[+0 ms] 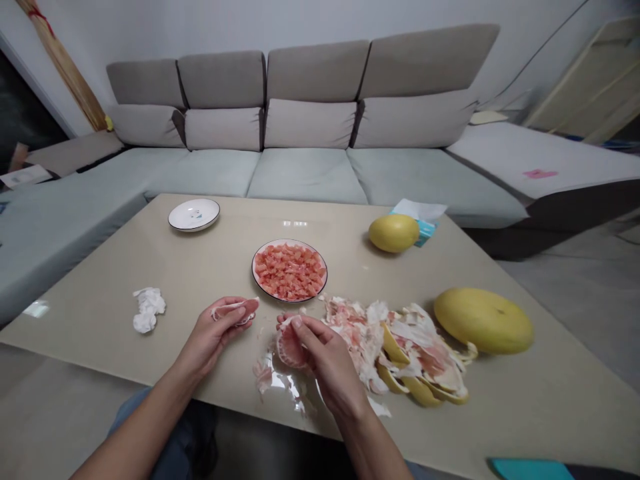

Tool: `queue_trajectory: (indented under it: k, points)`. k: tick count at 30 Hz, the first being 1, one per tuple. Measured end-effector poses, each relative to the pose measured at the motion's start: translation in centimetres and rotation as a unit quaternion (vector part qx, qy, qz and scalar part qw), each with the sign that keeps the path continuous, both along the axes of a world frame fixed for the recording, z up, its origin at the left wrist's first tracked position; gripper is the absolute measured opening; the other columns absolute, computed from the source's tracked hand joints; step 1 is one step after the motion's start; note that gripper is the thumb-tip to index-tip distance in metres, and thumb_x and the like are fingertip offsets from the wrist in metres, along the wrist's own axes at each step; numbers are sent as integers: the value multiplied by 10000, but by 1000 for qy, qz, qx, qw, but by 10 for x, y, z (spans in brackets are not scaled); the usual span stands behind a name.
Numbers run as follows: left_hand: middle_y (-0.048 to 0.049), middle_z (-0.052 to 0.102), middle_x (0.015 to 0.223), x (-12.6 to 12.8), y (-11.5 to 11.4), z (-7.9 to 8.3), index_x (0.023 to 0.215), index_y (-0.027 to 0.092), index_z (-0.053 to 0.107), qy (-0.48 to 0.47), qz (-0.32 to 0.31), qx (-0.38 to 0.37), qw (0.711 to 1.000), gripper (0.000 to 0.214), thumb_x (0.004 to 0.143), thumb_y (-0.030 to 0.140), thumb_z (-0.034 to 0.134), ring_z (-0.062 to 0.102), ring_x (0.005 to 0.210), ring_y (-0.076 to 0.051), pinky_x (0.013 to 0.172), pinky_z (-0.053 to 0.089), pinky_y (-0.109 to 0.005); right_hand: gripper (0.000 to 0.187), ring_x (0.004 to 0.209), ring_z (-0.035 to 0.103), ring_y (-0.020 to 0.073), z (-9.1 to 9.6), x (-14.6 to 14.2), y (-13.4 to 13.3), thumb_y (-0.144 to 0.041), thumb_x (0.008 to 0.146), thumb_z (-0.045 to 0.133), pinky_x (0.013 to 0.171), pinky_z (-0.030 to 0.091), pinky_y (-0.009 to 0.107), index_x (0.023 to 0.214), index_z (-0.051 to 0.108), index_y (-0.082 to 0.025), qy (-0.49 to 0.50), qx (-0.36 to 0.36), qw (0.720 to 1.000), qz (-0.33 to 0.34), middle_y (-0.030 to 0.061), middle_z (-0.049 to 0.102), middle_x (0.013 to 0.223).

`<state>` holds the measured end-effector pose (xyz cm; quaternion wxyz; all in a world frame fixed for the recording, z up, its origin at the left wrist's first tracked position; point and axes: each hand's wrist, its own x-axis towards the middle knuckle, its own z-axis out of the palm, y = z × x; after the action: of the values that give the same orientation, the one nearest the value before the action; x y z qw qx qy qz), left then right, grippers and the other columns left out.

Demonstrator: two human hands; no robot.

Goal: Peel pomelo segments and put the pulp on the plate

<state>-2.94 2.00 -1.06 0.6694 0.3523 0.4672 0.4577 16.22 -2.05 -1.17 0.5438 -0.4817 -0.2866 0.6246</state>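
My left hand (pixel 220 327) is closed around a piece of pink pomelo with white membrane (pixel 233 308), held just above the table's near side. A second pomelo segment (pixel 291 345), pink with a white edge, hangs from the thumb and fingers of my right hand (pixel 320 343). The two pieces are apart. Just beyond my hands stands a dark-rimmed plate (pixel 254 275) heaped with pink pomelo flesh (pixel 290 270). Close to my right hand lies a pile of pomelo peel and torn membrane (pixel 400 353). Small scraps (pixel 263 375) lie on the table below.
A whole yellow pomelo (pixel 484 320) rests at the right, and another (pixel 394 233) sits by a tissue packet (pixel 423 223) at the back. A white plate (pixel 194 215) stands back left. Crumpled tissue (pixel 149 310) lies left on the glossy table (pixel 200 270); a sofa (pixel 305 173) is behind.
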Motion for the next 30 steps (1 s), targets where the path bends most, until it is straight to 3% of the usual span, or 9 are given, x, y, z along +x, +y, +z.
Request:
queue_trajectory:
  k: [6, 8, 13, 18, 22, 26, 30]
  points:
    - [-122, 776, 990, -16, 20, -6, 921, 169, 656, 220, -3, 108, 969, 330, 722, 412, 756, 703, 974, -274, 901, 496, -380, 369, 680, 598, 134, 1, 1, 1, -480, 664, 809, 658, 465, 232, 902, 779, -200, 13, -19, 1000, -19, 15, 716, 770]
    - [-128, 777, 988, -21, 28, -10, 874, 178, 641, 256, -18, 129, 958, 311, 720, 429, 741, 700, 997, -289, 894, 501, -384, 378, 686, 597, 138, 1, 2, 1, -485, 661, 808, 656, 465, 234, 906, 780, -200, 6, -18, 1000, -25, 18, 714, 782]
    - [-130, 775, 959, -29, 43, -19, 863, 179, 627, 313, 17, 143, 939, 341, 714, 476, 707, 714, 937, -285, 828, 519, -364, 380, 781, 616, 180, 3, 4, 0, -501, 686, 781, 706, 473, 259, 918, 783, -200, -53, 0, 998, -37, 43, 732, 859]
    - [-103, 757, 948, -36, 52, -25, 840, 185, 669, 429, 53, 166, 886, 331, 735, 499, 653, 678, 946, -271, 804, 488, -330, 390, 828, 624, 209, 5, 4, 0, -510, 715, 751, 760, 473, 294, 942, 777, -195, -94, 13, 995, -32, 52, 742, 897]
    - [-80, 746, 857, -44, 57, -32, 767, 204, 691, 524, 31, 172, 833, 209, 735, 406, 655, 658, 888, -271, 764, 457, -321, 401, 885, 641, 250, 8, 4, -2, -511, 712, 750, 823, 476, 345, 939, 778, -182, -104, 24, 994, -26, 72, 751, 947]
    - [-116, 720, 1040, -46, 57, -35, 964, 199, 697, 593, 16, 183, 784, 236, 780, 310, 600, 629, 979, -287, 825, 424, -344, 371, 954, 650, 271, 8, 4, -4, -498, 728, 743, 885, 468, 374, 926, 783, -186, -100, 39, 994, -25, 77, 756, 982]
    - [-162, 676, 1167, -45, 55, -38, 1140, 179, 637, 630, -5, 181, 755, 365, 826, 351, 568, 602, 1072, -312, 884, 417, -368, 373, 947, 658, 267, 6, 3, -4, -506, 738, 734, 870, 482, 373, 930, 784, -190, -89, 46, 995, -19, 78, 758, 982]
